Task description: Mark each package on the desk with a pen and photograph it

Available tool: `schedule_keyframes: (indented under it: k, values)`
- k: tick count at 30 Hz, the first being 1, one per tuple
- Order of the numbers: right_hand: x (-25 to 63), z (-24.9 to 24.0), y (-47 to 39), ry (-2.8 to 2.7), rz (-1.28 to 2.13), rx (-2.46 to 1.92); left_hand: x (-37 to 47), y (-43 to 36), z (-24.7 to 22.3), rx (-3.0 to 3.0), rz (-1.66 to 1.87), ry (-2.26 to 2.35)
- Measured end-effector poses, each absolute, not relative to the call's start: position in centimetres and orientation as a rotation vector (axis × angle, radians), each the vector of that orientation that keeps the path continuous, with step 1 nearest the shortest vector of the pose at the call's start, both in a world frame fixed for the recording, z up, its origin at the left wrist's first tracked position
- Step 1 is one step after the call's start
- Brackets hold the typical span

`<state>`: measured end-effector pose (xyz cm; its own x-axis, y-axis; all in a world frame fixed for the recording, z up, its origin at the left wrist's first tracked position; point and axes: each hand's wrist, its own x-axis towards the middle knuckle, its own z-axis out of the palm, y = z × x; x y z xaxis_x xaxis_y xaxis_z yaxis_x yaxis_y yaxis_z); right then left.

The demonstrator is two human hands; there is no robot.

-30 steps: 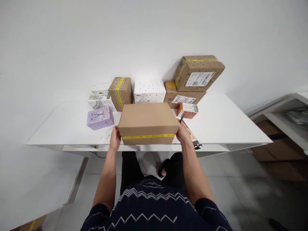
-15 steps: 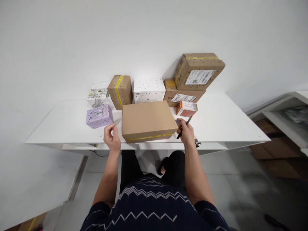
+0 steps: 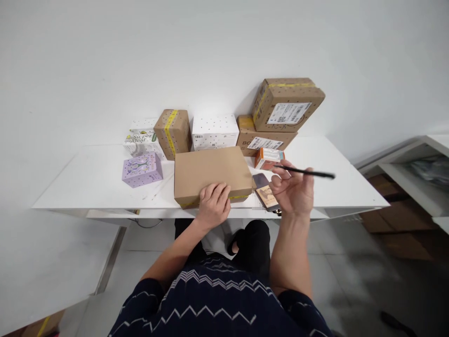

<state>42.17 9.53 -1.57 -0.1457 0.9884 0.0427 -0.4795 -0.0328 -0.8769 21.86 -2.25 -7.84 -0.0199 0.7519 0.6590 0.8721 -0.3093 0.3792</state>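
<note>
Hands: left hand [image 3: 214, 203] draped unclenched over box [image 3: 210, 167]; right hand [image 3: 295, 193] raised, holding black pen [image 3: 320, 174].

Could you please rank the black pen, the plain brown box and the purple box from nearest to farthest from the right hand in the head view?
1. Black pen: held in the right hand.
2. Plain brown box: to that hand's left.
3. Purple box: farther left, beyond that box.

left hand [image 3: 214, 206] on plain brown box [image 3: 210, 167] | right hand [image 3: 293, 194] holds black pen [image 3: 323, 174], apparently
</note>
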Motion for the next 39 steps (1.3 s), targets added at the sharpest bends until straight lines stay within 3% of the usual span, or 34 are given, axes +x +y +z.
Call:
schedule_keyframes:
  k: [8,13,27,39]
  values:
    - [35.9,-0.4,8.8,-1.190,1.594,-0.722,21.2,-1.1,-9.1,-2.007,-1.232,-1.633]
    - [32.7,-1.1,9.5,-1.477,1.398,-0.786,21.4,-0.9,-9.3,-1.965,-1.285,-1.673]
    - [32.5,-2.1,9.8,-1.859,0.969,-0.925,21.6,-0.8,-8.7,-1.800,-0.972,-1.525]
    - [32.5,-1.7,9.7,-2.014,0.815,-0.983,21.8,-0.7,-8.2,-1.790,-1.034,-1.463]
